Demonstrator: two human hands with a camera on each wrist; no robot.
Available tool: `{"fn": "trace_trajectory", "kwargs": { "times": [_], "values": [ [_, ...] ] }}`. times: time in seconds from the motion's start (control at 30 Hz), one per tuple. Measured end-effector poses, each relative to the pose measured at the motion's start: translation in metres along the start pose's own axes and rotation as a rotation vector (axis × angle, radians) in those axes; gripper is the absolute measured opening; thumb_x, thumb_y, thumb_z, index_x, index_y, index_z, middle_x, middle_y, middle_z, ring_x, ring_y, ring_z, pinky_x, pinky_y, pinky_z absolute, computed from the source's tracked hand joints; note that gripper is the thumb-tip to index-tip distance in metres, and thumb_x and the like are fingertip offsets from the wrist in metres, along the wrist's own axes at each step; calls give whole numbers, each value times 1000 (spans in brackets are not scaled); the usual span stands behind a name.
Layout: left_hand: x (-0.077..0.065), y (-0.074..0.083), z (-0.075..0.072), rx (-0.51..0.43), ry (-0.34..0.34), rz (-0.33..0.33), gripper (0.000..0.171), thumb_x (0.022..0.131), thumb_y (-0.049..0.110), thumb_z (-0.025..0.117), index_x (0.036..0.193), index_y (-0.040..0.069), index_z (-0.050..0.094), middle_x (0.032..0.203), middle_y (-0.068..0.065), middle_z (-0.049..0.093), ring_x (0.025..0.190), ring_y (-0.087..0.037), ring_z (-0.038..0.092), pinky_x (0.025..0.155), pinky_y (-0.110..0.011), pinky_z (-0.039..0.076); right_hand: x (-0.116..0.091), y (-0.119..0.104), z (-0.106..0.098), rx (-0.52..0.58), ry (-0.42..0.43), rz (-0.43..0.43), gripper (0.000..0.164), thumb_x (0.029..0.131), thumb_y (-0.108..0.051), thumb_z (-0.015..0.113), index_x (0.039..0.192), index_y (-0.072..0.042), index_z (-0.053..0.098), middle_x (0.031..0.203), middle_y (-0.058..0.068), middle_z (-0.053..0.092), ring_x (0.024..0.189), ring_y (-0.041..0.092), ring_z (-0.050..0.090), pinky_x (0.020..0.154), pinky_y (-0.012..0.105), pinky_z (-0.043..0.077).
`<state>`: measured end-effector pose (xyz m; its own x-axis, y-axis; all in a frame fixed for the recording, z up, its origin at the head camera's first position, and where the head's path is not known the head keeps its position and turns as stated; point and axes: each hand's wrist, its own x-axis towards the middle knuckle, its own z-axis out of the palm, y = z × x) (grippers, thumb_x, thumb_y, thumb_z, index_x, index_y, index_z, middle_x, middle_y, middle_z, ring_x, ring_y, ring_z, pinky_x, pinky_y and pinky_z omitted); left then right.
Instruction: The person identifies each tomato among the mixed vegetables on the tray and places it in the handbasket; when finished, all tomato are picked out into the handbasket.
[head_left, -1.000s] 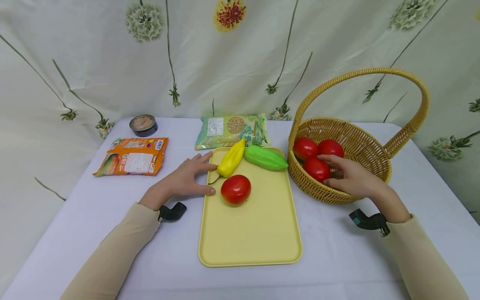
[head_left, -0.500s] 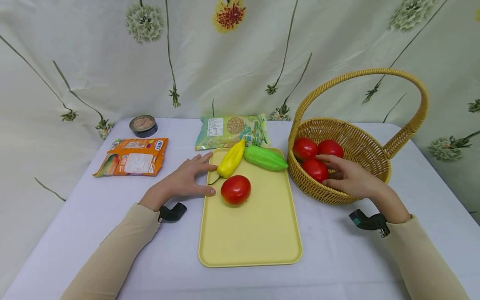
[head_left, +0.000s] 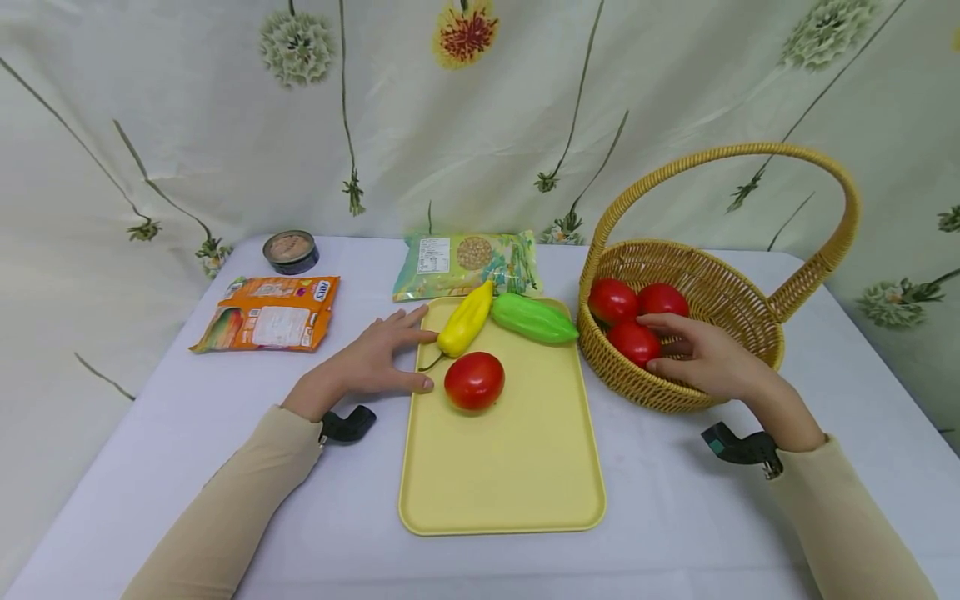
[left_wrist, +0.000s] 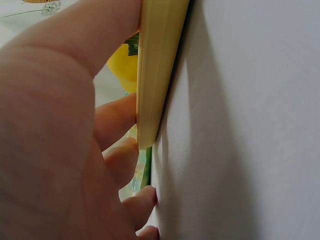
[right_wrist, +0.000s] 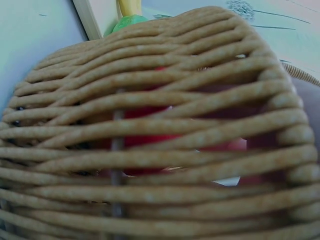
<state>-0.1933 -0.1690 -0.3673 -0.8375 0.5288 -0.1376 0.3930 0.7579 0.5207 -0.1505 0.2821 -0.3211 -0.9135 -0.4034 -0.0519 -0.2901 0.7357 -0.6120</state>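
Note:
My left hand (head_left: 375, 358) rests at the left rim of a yellow tray (head_left: 502, 467), fingers spread and thumb tip over the edge. Beside its index fingertip lies a yellow pepper (head_left: 467, 321); a tomato (head_left: 474, 382) and a green ridged vegetable (head_left: 534, 318) also lie on the tray. In the wicker basket (head_left: 738, 308), my right hand (head_left: 705, 354) holds the nearest tomato (head_left: 632, 343) between curled fingers and thumb. Two more tomatoes (head_left: 613, 301) sit behind it. The right wrist view is mostly basket weave (right_wrist: 150, 160), with red showing through the gaps.
An orange packet (head_left: 277, 315) and an opened tin (head_left: 291, 252) stand at the left. Behind the tray lies a green bag (head_left: 474, 262) with a label. The basket's tall handle (head_left: 750, 152) arches over its opening. A floral cloth hangs behind the table.
The head view has shifted slightly. Both hands keep their places, and the tomato at my right hand has nudged very slightly left against the basket wall.

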Motion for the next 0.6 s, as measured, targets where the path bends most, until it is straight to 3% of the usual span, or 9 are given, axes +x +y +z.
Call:
{"fn": "trace_trajectory", "kwargs": {
  "times": [0.27, 0.6],
  "values": [
    [2, 0, 1, 14, -1, -2, 75, 78, 51, 74, 141, 16, 53, 164, -8, 15, 150, -42, 9, 119, -65, 3, -1, 2, 0, 1, 20, 12, 55, 89, -15, 70, 139, -6, 49, 137, 27, 52, 112, 48, 61, 87, 52, 56],
    [2, -1, 1, 10, 0, 1, 75, 78, 50, 75, 141, 15, 53, 164, -9, 15, 149, -43, 9, 118, -66, 3, 0, 0, -1, 51, -28, 10, 52, 91, -12, 67, 138, -8, 46, 139, 27, 51, 118, 49, 57, 92, 54, 53]
  ]
}}
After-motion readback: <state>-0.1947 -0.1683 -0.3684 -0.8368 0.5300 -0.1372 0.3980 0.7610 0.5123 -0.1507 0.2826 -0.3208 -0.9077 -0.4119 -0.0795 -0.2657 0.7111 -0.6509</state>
